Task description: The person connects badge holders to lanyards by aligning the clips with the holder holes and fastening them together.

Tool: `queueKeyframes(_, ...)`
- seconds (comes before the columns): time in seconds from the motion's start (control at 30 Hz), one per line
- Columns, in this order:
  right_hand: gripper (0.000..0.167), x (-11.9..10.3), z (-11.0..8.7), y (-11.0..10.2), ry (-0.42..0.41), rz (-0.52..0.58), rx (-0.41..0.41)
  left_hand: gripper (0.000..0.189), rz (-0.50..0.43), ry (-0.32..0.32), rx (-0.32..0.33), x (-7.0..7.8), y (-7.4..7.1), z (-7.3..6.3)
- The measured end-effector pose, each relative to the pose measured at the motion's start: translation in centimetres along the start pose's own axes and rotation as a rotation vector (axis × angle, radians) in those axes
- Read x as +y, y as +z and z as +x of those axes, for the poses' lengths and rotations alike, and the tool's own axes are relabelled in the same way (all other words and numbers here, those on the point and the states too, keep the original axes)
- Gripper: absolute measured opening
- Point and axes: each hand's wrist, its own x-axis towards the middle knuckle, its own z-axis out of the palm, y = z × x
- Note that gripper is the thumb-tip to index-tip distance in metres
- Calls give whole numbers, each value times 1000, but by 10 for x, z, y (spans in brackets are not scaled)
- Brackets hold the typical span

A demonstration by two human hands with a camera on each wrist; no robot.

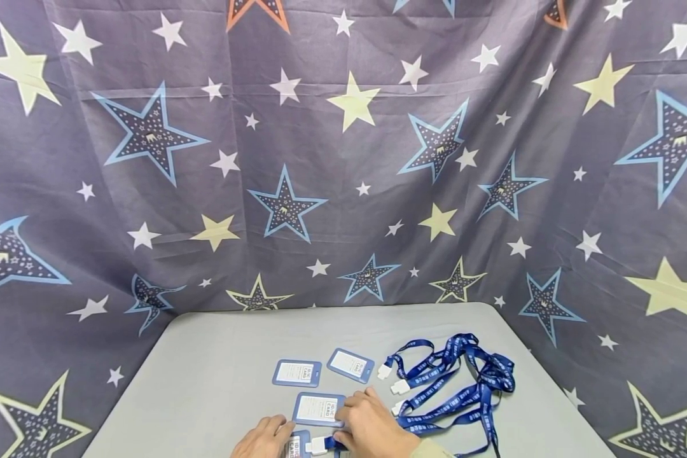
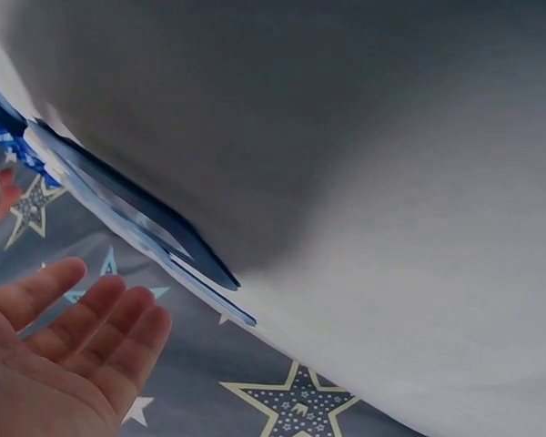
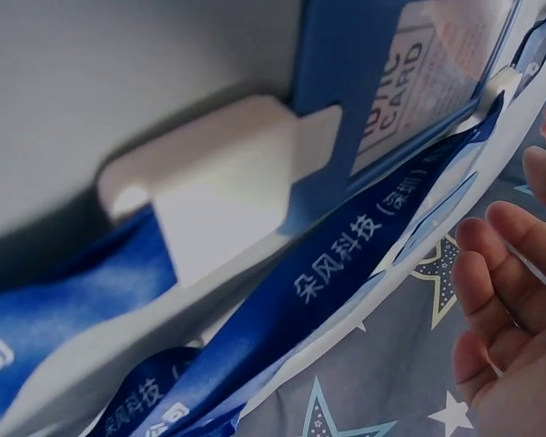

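Note:
In the head view my left hand lies at the left edge of the nearest blue badge holder, its fingers relaxed. A white clip on a blue lanyard lies over that holder; whether they are joined I cannot tell. My right hand is over the lanyard strap, beside a second badge holder. The right wrist view shows the right hand with loosely bent fingers and nothing visible between them. Seen from the left wrist, the left hand has nearly straight fingers.
Two more badge holders, one on the left and one on the right, lie farther back on the grey table. Several blue lanyards with white clips are bunched at the right. A star-patterned curtain hangs around the table.

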Motion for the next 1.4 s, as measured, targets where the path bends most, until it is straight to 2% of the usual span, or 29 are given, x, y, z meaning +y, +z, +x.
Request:
queueKeyframes(0.2,16,7,-4,-3,4,0,21,112,1,7,-1,3,0,2)
queueKeyframes(0.37,18,14,-8,-6,57,15,9,89,14,57,66,2,4,3)
queueKeyframes(0.43,20,17,-9,-6,89,22,-6,86,20,72,87,1,6,3)
queueKeyframes(0.67,21,25,-13,-10,105,-6,18,87,7,87,110,4,5,3)
queueKeyframes(0.9,22,35,-17,-14,125,-5,25,89,39,114,118,4,5,4)
queueKeyframes(1.13,23,45,-19,-18,140,-18,60,101,62,135,125,8,4,4)
queueKeyframes(1.4,19,66,-19,-17,150,-55,103,103,60,143,125,7,5,3)
